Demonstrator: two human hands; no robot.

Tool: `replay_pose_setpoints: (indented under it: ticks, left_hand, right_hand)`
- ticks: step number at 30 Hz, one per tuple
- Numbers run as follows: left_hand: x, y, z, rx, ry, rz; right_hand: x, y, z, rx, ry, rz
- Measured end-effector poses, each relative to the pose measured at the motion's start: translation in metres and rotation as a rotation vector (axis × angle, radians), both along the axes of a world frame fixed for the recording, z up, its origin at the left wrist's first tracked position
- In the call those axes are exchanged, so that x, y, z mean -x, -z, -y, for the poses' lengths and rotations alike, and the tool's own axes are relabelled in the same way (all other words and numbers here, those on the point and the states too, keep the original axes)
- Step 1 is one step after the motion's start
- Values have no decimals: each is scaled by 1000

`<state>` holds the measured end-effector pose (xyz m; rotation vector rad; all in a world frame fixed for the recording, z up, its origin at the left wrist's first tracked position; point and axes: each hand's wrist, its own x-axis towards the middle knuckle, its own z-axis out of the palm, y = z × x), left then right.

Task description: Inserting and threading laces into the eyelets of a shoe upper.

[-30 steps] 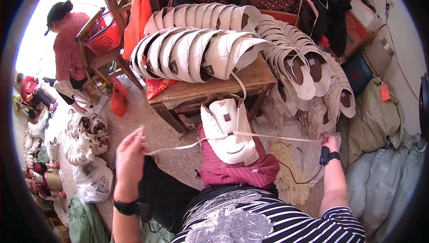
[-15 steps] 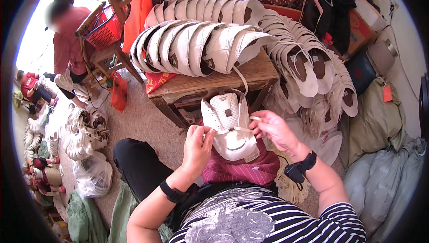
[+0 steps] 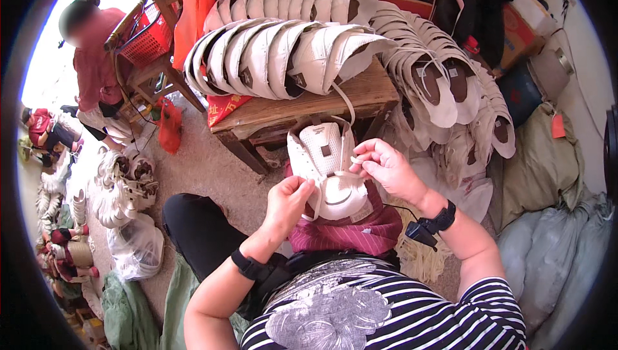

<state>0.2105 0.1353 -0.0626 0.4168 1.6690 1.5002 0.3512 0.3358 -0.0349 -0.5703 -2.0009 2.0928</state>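
A white shoe upper with a mesh tongue rests on the maroon striped cloth over my lap, its toe toward me. A white shoelace crosses it at the lower eyelets. My left hand is closed at the upper's left edge, pinching one part of the lace, with a stretch hanging below the fingers. On the other side, my right hand pinches the lace between thumb and forefinger, just off the upper's right edge. The exact eyelets being threaded are too small to tell.
A wooden stool ahead bears rows of nested white shoe uppers. More uppers hang in stacks at its right. Sacks line the right side. Bundled uppers lie on the floor at left, and a person sits beyond.
My right hand has shifted slightly left and up, closer to the upper. My left hand has moved a little right, with the lace now hanging in a bend below it.
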Motion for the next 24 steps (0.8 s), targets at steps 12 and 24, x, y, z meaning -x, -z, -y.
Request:
replay_pose_setpoints:
  ticks: [12,24]
  left_hand:
    - [16,-42,-11,156,382,-1404]
    - [50,-56,-27,54,682,-1328]
  right_hand:
    - [-1,8,3,-172,-22,51]
    - [2,10,16,-55,-46,70]
